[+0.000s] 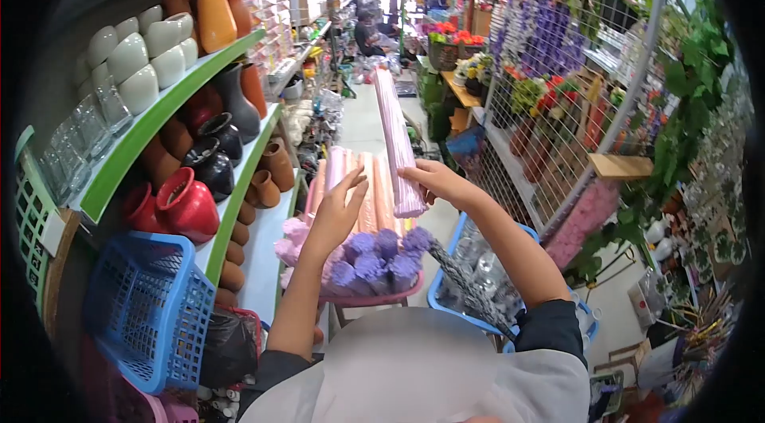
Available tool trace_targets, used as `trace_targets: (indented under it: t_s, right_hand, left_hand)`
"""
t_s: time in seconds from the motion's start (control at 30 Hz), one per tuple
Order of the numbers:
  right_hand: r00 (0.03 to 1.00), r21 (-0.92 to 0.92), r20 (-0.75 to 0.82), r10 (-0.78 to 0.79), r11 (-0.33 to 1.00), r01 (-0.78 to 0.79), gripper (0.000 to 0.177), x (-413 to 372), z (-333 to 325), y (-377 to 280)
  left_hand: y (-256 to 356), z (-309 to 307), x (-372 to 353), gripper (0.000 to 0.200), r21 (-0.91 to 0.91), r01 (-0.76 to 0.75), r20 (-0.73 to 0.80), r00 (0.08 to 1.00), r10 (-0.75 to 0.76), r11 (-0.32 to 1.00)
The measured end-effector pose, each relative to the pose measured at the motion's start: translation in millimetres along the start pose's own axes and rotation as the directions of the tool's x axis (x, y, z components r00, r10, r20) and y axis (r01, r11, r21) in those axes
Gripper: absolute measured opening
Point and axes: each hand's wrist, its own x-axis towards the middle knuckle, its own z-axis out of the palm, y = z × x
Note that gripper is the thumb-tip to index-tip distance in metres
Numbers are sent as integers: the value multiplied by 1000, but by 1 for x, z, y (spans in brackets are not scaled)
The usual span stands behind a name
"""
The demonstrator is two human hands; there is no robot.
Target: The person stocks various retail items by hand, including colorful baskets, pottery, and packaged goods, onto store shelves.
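Observation:
My right hand (435, 184) is closed around the lower part of a pale pink bundle of long thin stems (394, 132). The bundle slants up and away from me, above a pink basket (410, 293). My left hand (341, 209) is over the basket with its fingers stretched out and apart, holding nothing. Beneath the hands lie peach bundles (384, 196) and lilac-pink bundles (339, 165). Fuzzy purple bundle ends (370, 266) and pink ones (295, 232) face me at the basket's near side.
Green-edged shelves (151, 124) with vases and pots line the left, above a blue basket (151, 311). To the right are a blue crate (446, 303) of plastic-wrapped items and a wire rack (574, 64) of artificial flowers. A person (366, 36) sits far down the aisle.

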Motion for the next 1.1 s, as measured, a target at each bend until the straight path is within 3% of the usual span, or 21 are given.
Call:
trace_targets:
  t_s: [0.03, 0.1, 0.17, 0.2, 0.27, 0.33, 0.37, 0.43, 0.47, 0.5, 0.53, 0.57, 0.6, 0.63, 0.67, 0.73, 0.83, 0.87, 0.93, 1.07, 1.1]
  right_hand:
    - [996, -6, -17, -85, 996, 85, 38, -17, -3, 4]
    - [981, -14, -45, -190, 982, 189, 37, -59, -5, 7]
    - [970, -6, -81, -227, 974, 228, 40, -93, -2, 27]
    - [957, 31, -111, -270, 961, 274, 42, -109, 1, 41]
    - [930, -108, -176, -322, 946, 307, 40, -143, 3, 67]
    - [981, -7, -37, -192, 981, 191, 41, -180, -7, 89]
    - [982, -8, -44, -185, 983, 185, 41, -196, -14, 107]
    - [996, 283, 47, 69, 956, -80, 41, -216, -23, 161]
    - [984, 179, -103, 145, 976, -125, 45, -224, -17, 190]
    - [957, 2, -265, 117, 993, -121, 47, -226, -10, 232]
    - [911, -304, -387, 145, 912, -274, 51, -231, -6, 266]
    - [853, -450, -487, 187, 784, -428, 53, -242, 6, 287]
    - [855, -510, -480, 196, 731, -454, 52, -252, 15, 308]
    - [857, -567, -474, 202, 674, -473, 52, -258, 23, 334]
    - [839, -565, -524, 143, 679, -469, 50, -258, 33, 370]
    - [831, -616, -544, 111, 619, -486, 47, -263, 44, 371]
    - [810, -581, -585, 46, 673, -458, 40, -260, 50, 371]
    - [814, -583, -579, 45, 675, -452, 40, -258, 51, 371]
    - [816, -529, -576, 54, 736, -422, 41, -252, 51, 372]
    - [741, -394, -671, -29, 861, -323, 40, -261, 57, 372]
    - [704, -240, -709, 33, 928, -284, 40, -268, 59, 367]
  left_hand:
    - [8, 12, -2, 56, -212, 27, 63, 998, -14, 977]
    - [18, 42, -9, 61, -457, 75, 186, 982, 12, 886]
    - [40, 79, -20, 58, -693, 227, 335, 942, 26, 684]
    - [44, 92, -27, 55, -653, 373, 446, 893, -64, 659]
    - [44, 133, -50, 53, -669, 422, 481, 873, -77, 612]
    - [50, 167, -80, 51, -745, 428, 457, 886, -74, 512]
    - [51, 174, -93, 48, -701, 522, 547, 831, -103, 486]
    - [38, 204, -120, 45, -704, 470, 484, 866, -125, 533]
    - [32, 218, -134, 43, -726, 409, 425, 899, -106, 553]
    - [31, 224, -147, 43, -725, 412, 428, 898, -108, 552]
    - [30, 226, -157, 45, -702, 480, 464, 869, -174, 526]
    - [28, 228, -165, 47, -677, 542, 495, 836, -237, 498]
    - [22, 229, -172, 47, -676, 538, 490, 839, -238, 504]
    - [14, 229, -178, 40, -683, 596, 541, 801, -255, 423]
    - [10, 228, -182, 33, -683, 649, 591, 761, -269, 337]
    - [12, 226, -192, 34, -685, 625, 553, 781, -292, 375]
    - [10, 220, -200, 59, -613, 780, 728, 620, -294, 126]
    - [9, 218, -203, 59, -615, 778, 724, 621, -301, 126]
    - [11, 214, -207, 63, -681, 731, 725, 666, -175, -44]
    - [11, 207, -217, 57, -683, 727, 729, 671, -137, -75]
    - [13, 205, -220, 57, -687, 723, 725, 675, -138, -76]
